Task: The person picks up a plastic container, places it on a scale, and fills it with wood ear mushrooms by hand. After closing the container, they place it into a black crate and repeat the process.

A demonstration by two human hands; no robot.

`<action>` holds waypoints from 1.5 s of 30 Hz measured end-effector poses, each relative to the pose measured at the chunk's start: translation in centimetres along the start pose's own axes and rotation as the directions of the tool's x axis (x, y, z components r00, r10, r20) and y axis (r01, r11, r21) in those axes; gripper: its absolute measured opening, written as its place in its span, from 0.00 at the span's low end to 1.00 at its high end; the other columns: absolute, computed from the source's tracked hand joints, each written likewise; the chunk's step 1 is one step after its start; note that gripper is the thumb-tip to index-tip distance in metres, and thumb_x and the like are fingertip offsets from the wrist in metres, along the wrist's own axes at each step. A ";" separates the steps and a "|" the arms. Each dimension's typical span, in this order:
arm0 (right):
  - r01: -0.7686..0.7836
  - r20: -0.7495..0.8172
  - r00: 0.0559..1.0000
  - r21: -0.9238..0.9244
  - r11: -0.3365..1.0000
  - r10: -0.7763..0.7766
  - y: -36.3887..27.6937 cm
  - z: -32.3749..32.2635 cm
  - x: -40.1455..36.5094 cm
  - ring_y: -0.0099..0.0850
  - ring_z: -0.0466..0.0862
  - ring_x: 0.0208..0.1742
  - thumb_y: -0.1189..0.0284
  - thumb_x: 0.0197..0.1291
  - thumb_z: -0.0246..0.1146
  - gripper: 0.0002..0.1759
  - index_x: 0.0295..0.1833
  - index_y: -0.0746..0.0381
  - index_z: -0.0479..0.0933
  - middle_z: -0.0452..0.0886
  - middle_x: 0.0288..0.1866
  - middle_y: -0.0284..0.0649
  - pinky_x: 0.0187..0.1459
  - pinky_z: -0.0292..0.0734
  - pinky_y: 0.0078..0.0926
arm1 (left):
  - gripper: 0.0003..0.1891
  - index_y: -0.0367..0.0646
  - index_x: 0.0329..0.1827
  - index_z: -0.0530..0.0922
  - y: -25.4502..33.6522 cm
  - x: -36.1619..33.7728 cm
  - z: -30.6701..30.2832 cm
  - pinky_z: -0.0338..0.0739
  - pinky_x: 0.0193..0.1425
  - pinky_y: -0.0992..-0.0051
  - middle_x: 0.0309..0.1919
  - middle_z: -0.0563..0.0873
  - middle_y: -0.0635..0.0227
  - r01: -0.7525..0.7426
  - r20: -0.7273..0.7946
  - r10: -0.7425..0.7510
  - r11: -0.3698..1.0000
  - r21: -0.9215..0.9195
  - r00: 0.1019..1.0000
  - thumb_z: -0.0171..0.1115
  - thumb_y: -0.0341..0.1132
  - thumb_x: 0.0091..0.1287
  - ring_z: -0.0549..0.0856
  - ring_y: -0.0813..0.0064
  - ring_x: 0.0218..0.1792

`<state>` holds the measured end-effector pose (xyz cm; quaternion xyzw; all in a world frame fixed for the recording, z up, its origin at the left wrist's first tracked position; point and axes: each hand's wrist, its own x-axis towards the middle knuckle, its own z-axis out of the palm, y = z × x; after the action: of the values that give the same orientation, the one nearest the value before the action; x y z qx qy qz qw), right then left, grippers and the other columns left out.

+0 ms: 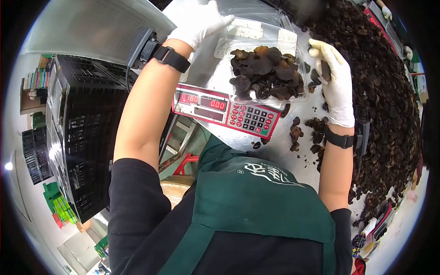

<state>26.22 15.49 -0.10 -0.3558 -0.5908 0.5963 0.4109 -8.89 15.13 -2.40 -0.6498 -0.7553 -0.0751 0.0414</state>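
My left hand (200,24), in a white glove, is at the top with its fingers apart, beside an empty clear plastic lid or box (270,17). No held item shows in it. My right hand (335,75), also gloved, has curled fingers around a dark piece of wood ear mushroom (326,71). Between the hands, a clear plastic box (300,97) filled with wood ear mushrooms (263,68) rests on a digital scale (220,109). Red digits on the scale's display read 0180 and 0.00.
A large heap of wood ears (380,101) covers the right of the metal table (286,142), with loose pieces (296,133) near the scale. Black crates (94,133) are stacked at left. Another person's gloved hand (386,12) shows at the top right.
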 end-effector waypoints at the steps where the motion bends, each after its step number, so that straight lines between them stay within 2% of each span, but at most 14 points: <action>1: -0.004 -0.016 1.000 -0.007 1.000 0.004 0.3 -0.5 -0.4 0.11 0.62 0.24 0.64 0.76 0.56 0.17 0.57 0.64 0.84 0.83 0.37 0.26 0.25 0.52 0.14 | 0.37 0.35 0.66 0.76 0.2 -0.1 0.3 0.73 0.69 0.61 0.63 0.79 0.47 0.007 0.008 -0.007 1.000 0.017 1.000 0.68 0.56 0.63 0.81 0.54 0.63; 6: -0.085 -0.065 0.994 0.070 0.994 0.090 1.8 -3.5 -3.0 0.10 0.64 0.23 0.65 0.76 0.55 0.17 0.55 0.66 0.83 0.82 0.36 0.26 0.24 0.53 0.13 | 0.39 0.33 0.69 0.72 0.7 -0.7 2.2 0.76 0.64 0.64 0.59 0.83 0.46 0.002 -0.211 -0.002 1.000 0.000 0.977 0.69 0.53 0.61 0.84 0.59 0.59; 12: -0.184 -0.022 0.983 -0.116 0.976 0.182 1.7 -4.7 -6.1 0.11 0.63 0.22 0.62 0.75 0.54 0.19 0.53 0.63 0.85 0.76 0.27 0.24 0.24 0.53 0.14 | 0.26 0.44 0.68 0.77 2.9 -5.0 -4.3 0.76 0.47 0.80 0.46 0.86 0.59 -0.108 -0.222 -0.072 0.706 -0.700 0.972 0.64 0.30 0.64 0.84 0.80 0.39; 15: -0.243 0.062 0.964 -0.205 0.948 0.260 0.8 -4.0 -6.7 0.14 0.67 0.25 0.61 0.76 0.53 0.20 0.53 0.62 0.85 0.71 0.24 0.24 0.30 0.61 0.15 | 0.18 0.47 0.58 0.83 4.0 -8.4 -7.2 0.77 0.54 0.71 0.44 0.84 0.60 0.039 -0.013 -0.067 0.723 -0.690 0.998 0.62 0.31 0.65 0.83 0.72 0.49; 18: -0.242 0.062 0.964 -0.188 0.952 0.257 1.3 -3.2 -6.7 0.15 0.68 0.25 0.62 0.76 0.53 0.19 0.52 0.62 0.85 0.72 0.24 0.24 0.33 0.64 0.16 | 0.15 0.47 0.52 0.86 6.0 -12.8 -9.2 0.77 0.55 0.70 0.41 0.82 0.62 -0.183 -0.201 0.059 0.707 -0.683 0.978 0.61 0.29 0.63 0.83 0.70 0.46; 22: -0.187 0.203 0.950 -0.238 0.953 0.237 1.6 -3.1 -6.1 0.14 0.70 0.28 0.61 0.75 0.55 0.19 0.52 0.63 0.85 0.74 0.25 0.26 0.34 0.65 0.16 | 0.19 0.45 0.59 0.84 7.1 -17.8 -7.6 0.74 0.49 0.79 0.43 0.78 0.70 -0.109 -0.041 0.102 0.860 -0.498 0.994 0.66 0.27 0.64 0.78 0.79 0.43; 24: -0.267 0.168 0.932 -0.284 0.921 0.322 1.9 -2.9 -6.0 0.15 0.70 0.29 0.61 0.73 0.58 0.18 0.48 0.64 0.84 0.75 0.25 0.27 0.35 0.66 0.17 | 0.23 0.47 0.66 0.79 8.2 -19.3 -5.5 0.74 0.46 0.81 0.42 0.79 0.74 0.199 0.133 -0.153 0.607 -0.770 0.979 0.67 0.28 0.66 0.78 0.82 0.41; 28: -0.218 0.186 0.940 -0.312 0.925 0.285 2.1 -2.5 -6.0 0.14 0.68 0.25 0.62 0.72 0.59 0.16 0.39 0.63 0.82 0.74 0.22 0.26 0.28 0.62 0.17 | 0.36 0.46 0.80 0.61 8.1 -19.2 -5.2 0.75 0.44 0.80 0.35 0.81 0.72 0.380 0.374 -0.082 0.331 -0.864 0.924 0.65 0.30 0.71 0.78 0.83 0.35; 34: -0.396 0.249 0.852 -0.266 0.879 0.460 0.8 -2.8 -6.7 0.15 0.72 0.25 0.63 0.70 0.59 0.17 0.40 0.65 0.86 0.77 0.23 0.28 0.28 0.64 0.19 | 0.41 0.47 0.84 0.50 7.7 -19.2 -4.8 0.77 0.43 0.79 0.35 0.83 0.69 0.405 0.424 0.050 0.213 -0.889 0.904 0.64 0.30 0.71 0.80 0.82 0.35; 40: -0.252 0.212 0.929 -0.235 0.939 0.302 2.1 -2.2 -7.1 0.15 0.68 0.24 0.64 0.67 0.62 0.15 0.35 0.64 0.84 0.76 0.23 0.26 0.26 0.61 0.20 | 0.43 0.46 0.84 0.47 8.1 -19.1 -3.9 0.79 0.38 0.79 0.35 0.84 0.67 0.446 0.448 0.081 0.039 -0.894 0.890 0.62 0.30 0.71 0.85 0.79 0.32; 42: -0.187 0.182 0.957 -0.209 0.960 0.226 4.0 -2.1 -7.2 0.13 0.62 0.22 0.67 0.69 0.61 0.14 0.29 0.60 0.76 0.68 0.20 0.24 0.23 0.52 0.19 | 0.27 0.38 0.72 0.66 8.9 -19.9 -1.7 0.81 0.35 0.79 0.33 0.87 0.64 0.377 0.389 -0.053 -0.156 -0.913 0.920 0.61 0.30 0.71 0.86 0.77 0.29; 43: -0.218 0.155 0.957 -0.167 0.961 0.244 3.8 -1.7 -7.6 0.13 0.61 0.21 0.68 0.69 0.61 0.15 0.27 0.59 0.73 0.66 0.20 0.24 0.23 0.52 0.20 | 0.15 0.36 0.57 0.77 8.6 -20.1 -0.6 0.82 0.34 0.78 0.32 0.88 0.62 0.357 0.360 -0.024 -0.090 -0.930 0.933 0.62 0.31 0.70 0.86 0.78 0.27; 44: -0.247 0.145 0.954 -0.122 0.961 0.264 3.1 -1.2 -8.2 0.13 0.60 0.21 0.70 0.69 0.60 0.16 0.25 0.58 0.70 0.65 0.20 0.24 0.23 0.51 0.20 | 0.36 0.33 0.78 0.55 8.9 -20.6 -0.5 0.82 0.33 0.78 0.31 0.87 0.62 0.374 0.390 -0.038 -0.211 -0.903 0.920 0.61 0.26 0.69 0.85 0.78 0.29; 45: -0.280 0.154 0.944 -0.105 0.954 0.293 1.5 -0.6 -8.9 0.13 0.59 0.20 0.72 0.69 0.59 0.18 0.23 0.55 0.67 0.63 0.20 0.23 0.23 0.49 0.21 | 0.37 0.34 0.78 0.53 9.2 -21.2 -1.0 0.81 0.31 0.78 0.31 0.86 0.61 0.340 0.362 -0.038 -0.264 -0.903 0.931 0.60 0.25 0.68 0.85 0.77 0.27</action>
<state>30.26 7.68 -2.17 -0.4029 -0.5889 0.6530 0.2538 3.38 -4.37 -4.29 -0.3094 -0.5002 -0.5772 -0.5665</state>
